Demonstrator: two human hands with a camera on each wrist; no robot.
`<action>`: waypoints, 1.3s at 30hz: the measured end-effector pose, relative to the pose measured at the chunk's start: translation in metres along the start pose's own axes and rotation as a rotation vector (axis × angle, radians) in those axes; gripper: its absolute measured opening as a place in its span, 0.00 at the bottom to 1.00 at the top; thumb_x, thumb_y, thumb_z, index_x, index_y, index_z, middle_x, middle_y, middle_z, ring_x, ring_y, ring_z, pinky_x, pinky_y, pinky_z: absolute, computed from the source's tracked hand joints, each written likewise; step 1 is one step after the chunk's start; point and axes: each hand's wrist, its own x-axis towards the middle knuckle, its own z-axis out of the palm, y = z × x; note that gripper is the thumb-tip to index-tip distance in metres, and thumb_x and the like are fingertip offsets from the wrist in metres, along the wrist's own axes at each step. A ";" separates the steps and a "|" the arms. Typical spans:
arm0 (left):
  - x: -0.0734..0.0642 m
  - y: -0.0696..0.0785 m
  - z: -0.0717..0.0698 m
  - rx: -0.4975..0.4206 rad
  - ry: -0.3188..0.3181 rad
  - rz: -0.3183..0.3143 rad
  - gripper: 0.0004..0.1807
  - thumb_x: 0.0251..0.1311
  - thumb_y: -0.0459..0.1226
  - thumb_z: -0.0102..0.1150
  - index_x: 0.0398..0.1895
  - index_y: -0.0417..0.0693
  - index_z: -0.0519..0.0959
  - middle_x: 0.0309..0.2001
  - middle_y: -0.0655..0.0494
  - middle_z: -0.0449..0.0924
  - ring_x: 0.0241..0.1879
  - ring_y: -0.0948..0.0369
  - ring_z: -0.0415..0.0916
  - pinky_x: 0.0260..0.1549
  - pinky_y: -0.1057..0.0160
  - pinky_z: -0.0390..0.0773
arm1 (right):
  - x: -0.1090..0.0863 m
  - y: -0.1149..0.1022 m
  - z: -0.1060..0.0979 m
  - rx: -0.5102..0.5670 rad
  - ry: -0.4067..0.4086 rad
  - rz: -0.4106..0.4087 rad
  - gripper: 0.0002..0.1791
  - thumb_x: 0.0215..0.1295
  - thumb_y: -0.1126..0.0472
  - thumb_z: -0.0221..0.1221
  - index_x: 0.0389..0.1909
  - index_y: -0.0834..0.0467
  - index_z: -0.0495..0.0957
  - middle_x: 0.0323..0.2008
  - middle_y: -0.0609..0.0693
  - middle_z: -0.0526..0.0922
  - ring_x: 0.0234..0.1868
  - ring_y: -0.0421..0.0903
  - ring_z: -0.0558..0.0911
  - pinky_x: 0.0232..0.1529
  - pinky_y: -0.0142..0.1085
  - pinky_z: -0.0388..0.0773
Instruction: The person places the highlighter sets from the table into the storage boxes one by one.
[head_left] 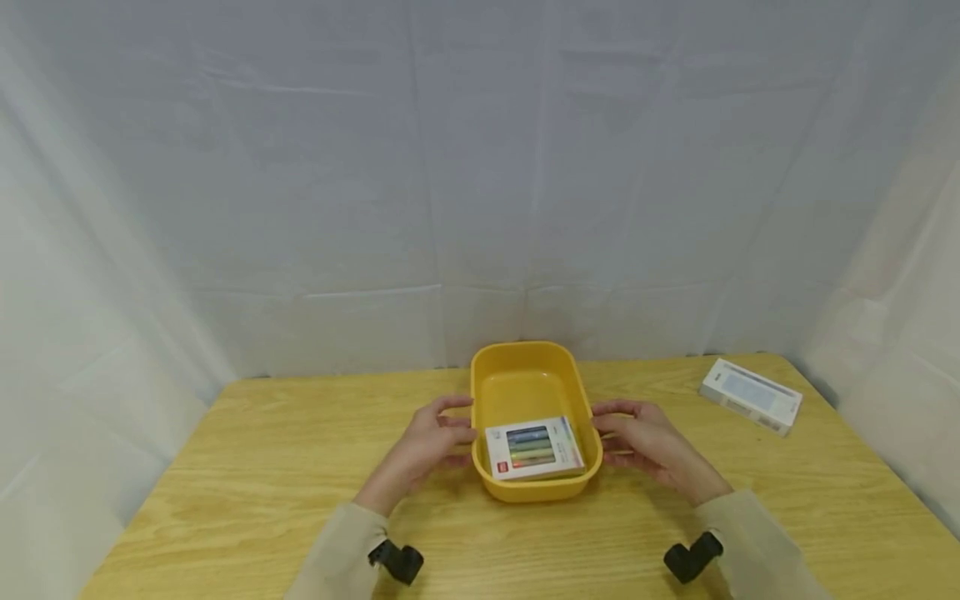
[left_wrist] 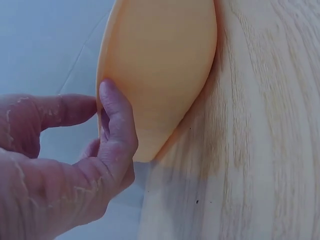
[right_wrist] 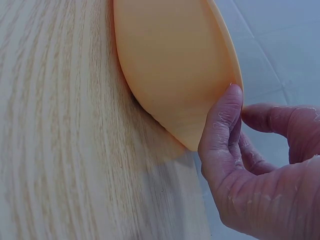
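A yellow plastic basin (head_left: pixel 523 354), longer than it is wide, stands on the wooden table, its long side running away from me. At its left side my left hand (head_left: pixel 435 435) holds the rim, one digit at the edge and another against the outer wall (left_wrist: pixel 165 65), as the left wrist view shows. My right hand (head_left: pixel 643 439) grips the opposite rim in much the same way; a fingertip lies on the outer wall (right_wrist: pixel 175 70) in the right wrist view. Inside, near the front, lies a white box (head_left: pixel 534 448) with a window showing coloured sticks.
Toward the table's back right corner lies another white box (head_left: pixel 751 396), set at an angle. White sheeting (head_left: pixel 480 183) hangs behind the wooden table (head_left: pixel 285 483) and along both sides. A dark wrist device (head_left: pixel 395 561) sits at each beige cuff.
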 end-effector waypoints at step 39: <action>0.004 0.000 -0.003 -0.084 -0.088 -0.066 0.31 0.68 0.30 0.55 0.74 0.37 0.63 0.57 0.37 0.78 0.47 0.56 0.81 0.37 0.62 0.87 | -0.013 -0.007 -0.041 -0.209 -0.049 -0.226 0.28 0.78 0.55 0.54 0.68 0.71 0.66 0.57 0.68 0.79 0.48 0.47 0.87 0.48 0.41 0.87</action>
